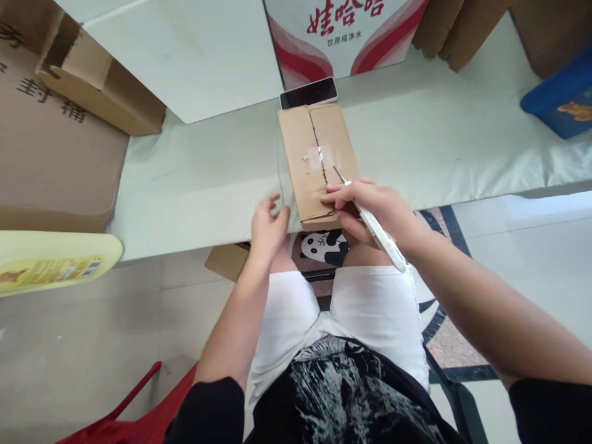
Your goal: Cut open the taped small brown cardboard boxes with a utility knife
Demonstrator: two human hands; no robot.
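My right hand grips a white utility knife, its thin dark blade pointing up and away over a small brown cardboard box. The blade tip is close above the right flap; I cannot tell whether it touches. Clear tape crosses the middle of the box's lengthwise seam, and the cardboard there has small torn marks. Just left of the box's near corner, my left hand has loosely bent fingers with the thumb apart, holding nothing that I can see.
A phone-like device lies behind the box on the pale green tablecloth. White cartons stand at the back. A yellow bottle is at left, a blue container at right. A panda picture shows below the table edge.
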